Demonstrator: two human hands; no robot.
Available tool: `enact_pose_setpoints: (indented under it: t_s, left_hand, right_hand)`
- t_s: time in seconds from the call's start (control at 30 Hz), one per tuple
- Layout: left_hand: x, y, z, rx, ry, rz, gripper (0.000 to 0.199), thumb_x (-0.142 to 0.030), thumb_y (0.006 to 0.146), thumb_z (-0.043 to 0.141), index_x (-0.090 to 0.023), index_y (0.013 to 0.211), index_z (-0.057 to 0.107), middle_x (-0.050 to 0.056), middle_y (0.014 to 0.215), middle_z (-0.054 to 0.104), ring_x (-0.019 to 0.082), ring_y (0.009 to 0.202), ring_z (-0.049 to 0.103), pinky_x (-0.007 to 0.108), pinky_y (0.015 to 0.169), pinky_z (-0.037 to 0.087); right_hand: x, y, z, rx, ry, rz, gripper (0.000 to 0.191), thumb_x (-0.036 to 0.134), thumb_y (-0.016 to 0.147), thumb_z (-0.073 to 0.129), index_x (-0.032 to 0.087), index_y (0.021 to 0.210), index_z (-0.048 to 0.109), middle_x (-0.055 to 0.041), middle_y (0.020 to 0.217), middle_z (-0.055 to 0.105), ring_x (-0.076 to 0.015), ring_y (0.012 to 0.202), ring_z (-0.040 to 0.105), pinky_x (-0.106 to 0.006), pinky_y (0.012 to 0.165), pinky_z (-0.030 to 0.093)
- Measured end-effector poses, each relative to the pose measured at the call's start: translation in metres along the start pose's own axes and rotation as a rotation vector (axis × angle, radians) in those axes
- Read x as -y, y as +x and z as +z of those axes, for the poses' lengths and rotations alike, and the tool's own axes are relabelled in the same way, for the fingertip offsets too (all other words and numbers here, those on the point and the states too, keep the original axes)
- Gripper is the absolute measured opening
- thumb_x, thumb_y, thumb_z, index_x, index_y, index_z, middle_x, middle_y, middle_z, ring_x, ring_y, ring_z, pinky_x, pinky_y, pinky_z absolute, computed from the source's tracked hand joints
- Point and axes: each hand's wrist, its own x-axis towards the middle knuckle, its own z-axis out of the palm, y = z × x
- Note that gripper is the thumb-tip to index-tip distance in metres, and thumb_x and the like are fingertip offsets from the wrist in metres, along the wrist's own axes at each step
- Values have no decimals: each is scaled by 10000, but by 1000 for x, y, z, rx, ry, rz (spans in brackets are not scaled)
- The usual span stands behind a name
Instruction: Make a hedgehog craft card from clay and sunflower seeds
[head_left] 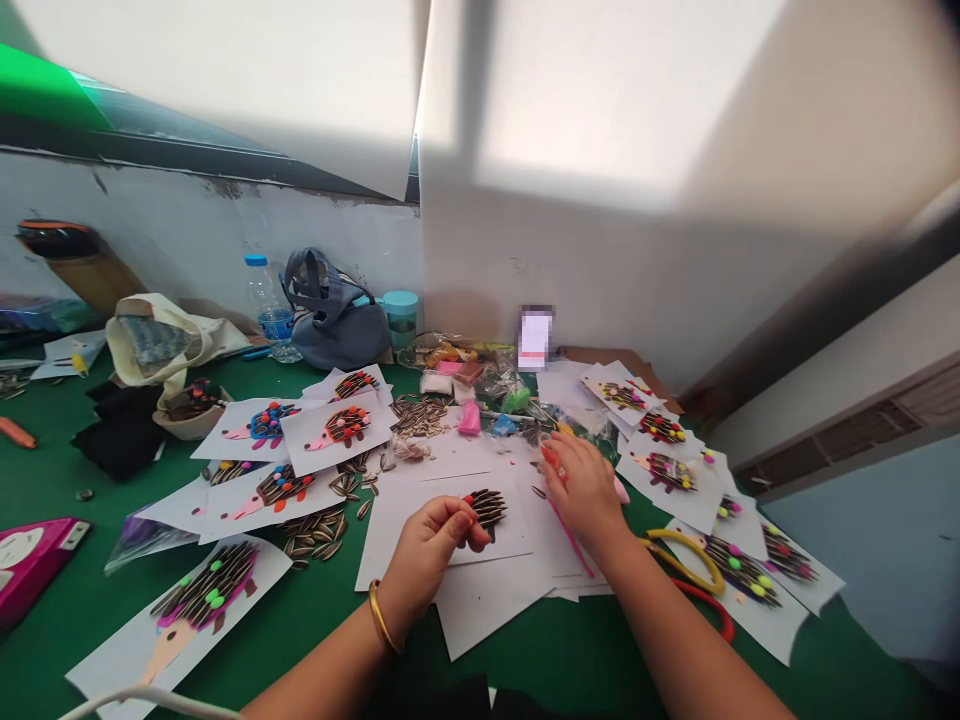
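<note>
My left hand point(439, 535), with a gold bangle at the wrist, is closed, thumb against fingers. It is at the left edge of a hedgehog picture point(491, 508) made of striped sunflower seeds on white paper. A tiny red ball point(469, 499) shows at its fingertips; whether the hand pinches it or it sits on the picture, I cannot tell. Farther right, my right hand point(583, 490) curls its fingers over a lump of orange-red clay point(551, 458). Its fingertips are partly hidden. A thin pink strip point(571, 540) lies below that hand on the paper.
Loose sunflower seeds point(319, 535) lie left of the paper. Several seed hedgehog pictures point(330, 430) are spread on both sides. Bagged clay point(469, 418), a propped phone point(535, 338), a blue-grey bag point(337, 325) and a water bottle point(270, 310) stand behind. Yellow-handled scissors point(686, 560) lie right.
</note>
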Motion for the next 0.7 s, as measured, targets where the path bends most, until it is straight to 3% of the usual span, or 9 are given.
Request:
enact_pose_setpoints:
  t_s: [0.1, 0.23, 0.4, 0.47, 0.57, 0.7]
  left_hand:
    - [2, -2, 0, 3, -13, -4, 408, -554, 862, 573, -161, 760, 614, -4, 557, 613, 119, 551, 524, 258, 610, 414]
    - [-1, -4, 4, 7, -4, -17, 494, -632, 819, 575, -151, 719, 623, -30, 505, 514, 111, 520, 447, 248, 571, 373]
    - [-4, -6, 5, 3, -15, -38, 503, -618, 796, 616, -139, 643, 626, -12, 537, 521, 116, 544, 455, 249, 569, 369]
    - [-5, -6, 7, -26, -135, -37, 491, -605, 837, 573, -135, 737, 672, 22, 638, 597, 139, 639, 530, 260, 648, 419]
    - [-13, -6, 14, -51, -534, -127, 532, -608, 910, 434, -149, 1023, 679, 98, 989, 681, 205, 954, 614, 316, 876, 460]
    - [-29, -4, 21, 64, -988, -285, 600, -612, 940, 337, -134, 1167, 620, 153, 1297, 587, 258, 1260, 509, 393, 1086, 370]
  right_hand:
    - [38, -14, -12, 67, 249, -198, 245, 287, 927, 508, 234, 1127, 639, -92, 1160, 635, -255, 1119, 529, -441, 982, 380]
    - [85, -29, -18, 202, 394, -273, 224, 356, 891, 608, 277, 1090, 674, -65, 975, 653, -235, 963, 559, -388, 842, 439]
    - [98, -30, -12, 123, 453, -275, 159, 281, 906, 593, 267, 1023, 699, -43, 856, 631, -203, 866, 556, -365, 770, 435]
    - [98, -29, -12, 68, 475, -311, 172, 225, 911, 576, 259, 1032, 693, -36, 857, 636, -190, 853, 558, -359, 762, 433]
    - [103, -30, -13, 50, 501, -364, 172, 190, 911, 565, 241, 1031, 678, -36, 910, 669, -187, 881, 565, -364, 781, 435]
    - [112, -33, -9, 51, 471, -476, 238, 193, 919, 548, 256, 1120, 659, -31, 1005, 701, -197, 950, 570, -381, 836, 435]
